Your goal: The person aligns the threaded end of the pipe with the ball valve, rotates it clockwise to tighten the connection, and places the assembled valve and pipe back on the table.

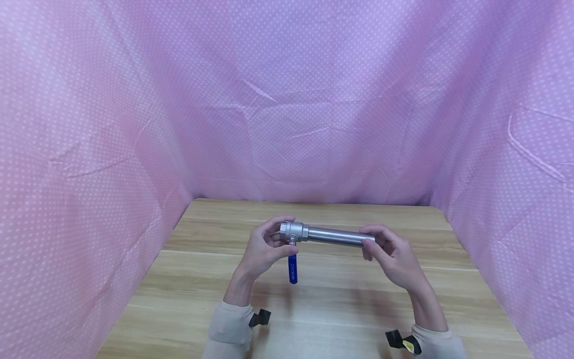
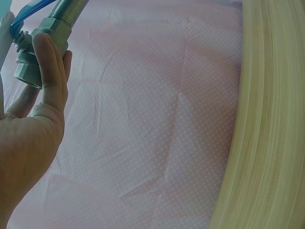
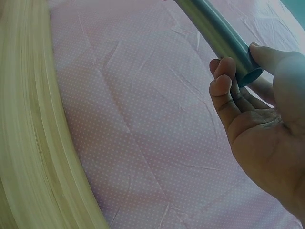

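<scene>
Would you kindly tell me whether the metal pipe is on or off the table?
Off: the right wrist view shows the metal pipe apart from the table, one end held in the right hand.

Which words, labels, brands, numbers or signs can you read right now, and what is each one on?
None can be read with certainty.
Blue handle: pale lettering runs along it, too small to read.
Valve: faint marks on its body in the left wrist view, too blurred to read.
Yellow patch by the right sleeve: any print is too small to tell.
Pipe: no text visible.
</scene>
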Tool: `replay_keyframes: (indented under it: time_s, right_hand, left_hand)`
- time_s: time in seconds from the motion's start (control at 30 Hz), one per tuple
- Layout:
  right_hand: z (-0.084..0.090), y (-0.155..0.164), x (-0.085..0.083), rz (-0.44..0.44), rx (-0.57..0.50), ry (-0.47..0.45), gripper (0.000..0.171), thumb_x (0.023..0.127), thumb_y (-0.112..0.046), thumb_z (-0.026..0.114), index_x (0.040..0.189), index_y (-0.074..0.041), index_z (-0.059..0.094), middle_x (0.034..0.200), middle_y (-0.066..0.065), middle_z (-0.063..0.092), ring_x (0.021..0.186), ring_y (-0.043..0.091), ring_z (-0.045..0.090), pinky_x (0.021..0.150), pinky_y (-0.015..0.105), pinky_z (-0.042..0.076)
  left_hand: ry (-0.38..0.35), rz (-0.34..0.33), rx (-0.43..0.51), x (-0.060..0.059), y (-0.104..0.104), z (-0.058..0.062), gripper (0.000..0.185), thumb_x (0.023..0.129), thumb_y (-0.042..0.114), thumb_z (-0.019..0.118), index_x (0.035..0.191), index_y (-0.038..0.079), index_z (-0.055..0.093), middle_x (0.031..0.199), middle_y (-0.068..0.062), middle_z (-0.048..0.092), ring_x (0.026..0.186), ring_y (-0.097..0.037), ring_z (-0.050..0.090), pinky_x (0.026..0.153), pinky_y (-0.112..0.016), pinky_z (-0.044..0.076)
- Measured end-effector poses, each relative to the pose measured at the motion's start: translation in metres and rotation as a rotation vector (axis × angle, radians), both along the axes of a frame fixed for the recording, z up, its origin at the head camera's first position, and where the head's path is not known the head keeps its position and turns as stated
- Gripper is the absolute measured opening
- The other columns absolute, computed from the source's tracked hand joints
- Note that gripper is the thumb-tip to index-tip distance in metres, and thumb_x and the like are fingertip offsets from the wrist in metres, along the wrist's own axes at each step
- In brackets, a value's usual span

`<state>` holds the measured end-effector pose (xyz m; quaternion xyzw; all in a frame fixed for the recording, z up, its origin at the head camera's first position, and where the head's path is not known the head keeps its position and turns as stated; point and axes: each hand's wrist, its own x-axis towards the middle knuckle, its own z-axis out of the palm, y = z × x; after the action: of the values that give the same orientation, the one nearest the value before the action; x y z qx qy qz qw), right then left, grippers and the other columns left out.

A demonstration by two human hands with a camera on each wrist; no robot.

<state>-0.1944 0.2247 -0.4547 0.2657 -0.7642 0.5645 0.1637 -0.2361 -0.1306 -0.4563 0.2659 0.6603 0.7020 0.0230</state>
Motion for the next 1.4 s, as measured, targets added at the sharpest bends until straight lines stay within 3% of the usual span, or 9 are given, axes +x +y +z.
replay_keyframes:
  time_s: [0.17,0.4,0.57,0.83,1.1,1.4]
  right_hand:
    - [-0.0020,0.0010,-0.0002,0.040,-0.049,-0.019,0.032,0.100,0.021,0.066,0.130,0.007,0.069,0.090,0.005,0.074,0.078,0.008,0.072,0.068,0.022,0.062]
    - [-0.0023,0.0034,-0.0001,0.113,-0.085,-0.017,0.041,0.096,0.023,0.072,0.134,0.010,0.065,0.130,-0.004,0.073,0.098,0.005,0.076,0.078,0.020,0.066]
    - [-0.0024,0.0038,-0.0001,0.124,-0.083,-0.010,0.041,0.096,0.024,0.071,0.134,0.011,0.065,0.134,-0.005,0.070,0.101,0.007,0.075,0.080,0.020,0.066]
    - [-0.0013,0.0020,0.0012,0.050,-0.036,-0.011,0.045,0.093,0.025,0.073,0.133,0.004,0.068,0.122,-0.009,0.074,0.093,0.001,0.074,0.075,0.020,0.065]
    - [-0.0027,0.0007,0.0006,0.006,-0.010,0.006,0.039,0.096,0.021,0.073,0.131,0.003,0.071,0.094,-0.001,0.072,0.079,0.004,0.068,0.065,0.023,0.060]
    - [-0.0039,0.0000,-0.0004,-0.004,0.023,0.005,0.030,0.104,0.017,0.064,0.129,0.002,0.071,0.083,0.007,0.069,0.070,0.012,0.065,0.056,0.026,0.052]
  left_hand:
    - [-0.003,0.002,-0.003,0.0006,0.0007,-0.0009,0.080,0.087,0.027,0.101,0.153,0.002,0.064,0.140,-0.029,0.069,0.110,-0.017,0.079,0.094,-0.027,0.069]
    - [-0.001,0.009,-0.008,0.0009,0.0026,-0.0026,0.081,0.087,0.028,0.101,0.153,0.001,0.063,0.139,-0.027,0.070,0.109,-0.017,0.079,0.094,-0.028,0.069]
    - [0.005,0.008,-0.002,0.0003,0.0022,-0.0036,0.074,0.089,0.020,0.099,0.152,0.002,0.064,0.138,-0.027,0.070,0.109,-0.018,0.079,0.094,-0.028,0.069]
    - [0.007,0.007,-0.009,-0.0004,0.0016,-0.0034,0.072,0.090,0.017,0.098,0.153,0.002,0.064,0.140,-0.029,0.069,0.111,-0.018,0.079,0.095,-0.028,0.068]
    - [0.006,0.012,-0.008,0.0000,0.0006,-0.0026,0.074,0.090,0.019,0.099,0.153,0.003,0.064,0.140,-0.029,0.069,0.110,-0.017,0.079,0.095,-0.027,0.068]
    - [0.001,-0.001,-0.004,-0.0004,0.0003,-0.0025,0.085,0.087,0.030,0.101,0.154,-0.003,0.061,0.142,-0.033,0.068,0.112,-0.015,0.079,0.095,-0.027,0.068]
